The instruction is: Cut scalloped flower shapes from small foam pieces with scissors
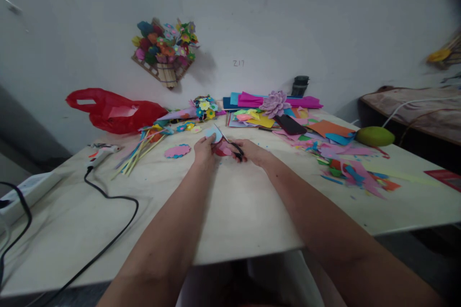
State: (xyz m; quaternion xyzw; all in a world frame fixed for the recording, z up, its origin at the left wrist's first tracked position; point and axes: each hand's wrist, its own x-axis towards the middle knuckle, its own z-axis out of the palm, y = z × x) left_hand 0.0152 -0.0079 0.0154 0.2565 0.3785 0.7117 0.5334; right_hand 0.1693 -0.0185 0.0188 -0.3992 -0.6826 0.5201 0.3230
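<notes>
right of the pink scalloped disc (177, 151), my nearly closed left hand (204, 148) pinches light blue paper (214, 134); farther right, my right hand (252, 151) curls round black-handled scissors (237, 150).

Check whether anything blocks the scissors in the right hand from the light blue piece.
Nothing visible does: the scissors in the right hand have their blades right by the light blue piece, pinched in the left hand. Whether they touch is too small to tell.
</notes>
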